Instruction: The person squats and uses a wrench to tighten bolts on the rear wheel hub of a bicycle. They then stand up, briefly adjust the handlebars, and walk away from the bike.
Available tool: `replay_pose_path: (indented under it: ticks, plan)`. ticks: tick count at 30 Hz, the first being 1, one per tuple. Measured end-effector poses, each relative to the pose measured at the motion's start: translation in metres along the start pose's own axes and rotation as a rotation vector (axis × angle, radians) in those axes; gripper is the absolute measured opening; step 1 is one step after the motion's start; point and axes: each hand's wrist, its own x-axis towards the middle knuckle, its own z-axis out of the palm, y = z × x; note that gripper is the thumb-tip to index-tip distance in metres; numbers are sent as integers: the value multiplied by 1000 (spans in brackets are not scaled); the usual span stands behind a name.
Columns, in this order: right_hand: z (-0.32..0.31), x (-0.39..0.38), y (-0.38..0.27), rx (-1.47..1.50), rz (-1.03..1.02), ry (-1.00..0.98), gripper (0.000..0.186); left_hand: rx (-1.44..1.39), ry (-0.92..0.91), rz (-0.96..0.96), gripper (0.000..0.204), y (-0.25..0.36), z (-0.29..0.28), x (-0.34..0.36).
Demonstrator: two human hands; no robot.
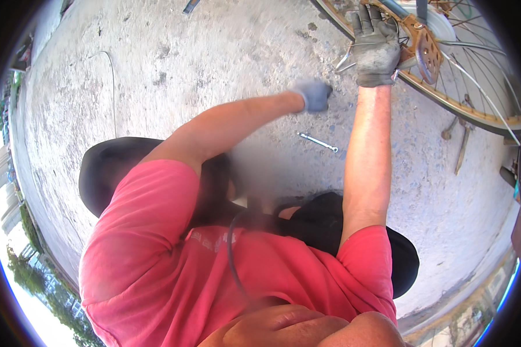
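1. Up at the top right of the head view, your right hand [377,49] is in among the metalwork, gloved in grey, fingers pointing away from you, at the near edge of a spoked wheel [463,110]. That wheel fills the upper right corner, its rim curving down toward the right edge.

2. Right beside that glove sits a rusty metal plate [428,58], orange-brown, in front of the spokes. A bent, light metal piece [344,62] pokes out on the glove's left. Your fingers overlap the parts there, and whether they are clamped on anything, I cannot tell.

3. Now to your left hand [315,96]: gloved too, out over the concrete floor [214,63], well apart from the wheel, with your arm stretched across toward the right. It's blurred, the fingers look curled in, and I cannot tell whether they are closed around something.

4. Below that hand, between your two forearms, a slim silvery wrench [317,142] lies slantwise on the concrete, with neither glove touching it.

5. Over on the left, a thin wire [113,87] hooks at its top end and runs down toward your knee. Under the wheel's rim, a narrow brownish bar [462,149] lies on the floor. And nearest the camera, your pink shirt [272,260] has a dark cord [231,248] hanging across its front.
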Motion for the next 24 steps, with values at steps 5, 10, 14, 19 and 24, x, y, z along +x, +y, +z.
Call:
replay_pose_path:
  ticks: [5,10,14,19,24]
  plan:
    - [0,-1,-3,24,-4,67,44,-688,252,-191,22,-25,-126,36]
    - [-5,4,3,22,-24,119,42,-1271,480,319,25,19,-157,24]
    - [10,-4,-5,-21,63,86,39,-1409,405,156,37,71,-165,18]
    - [13,-5,-7,1,81,162,31,-1463,482,227,35,83,-159,32]
    - [19,-10,-7,-45,65,187,32,-1449,472,175,33,85,-156,27]
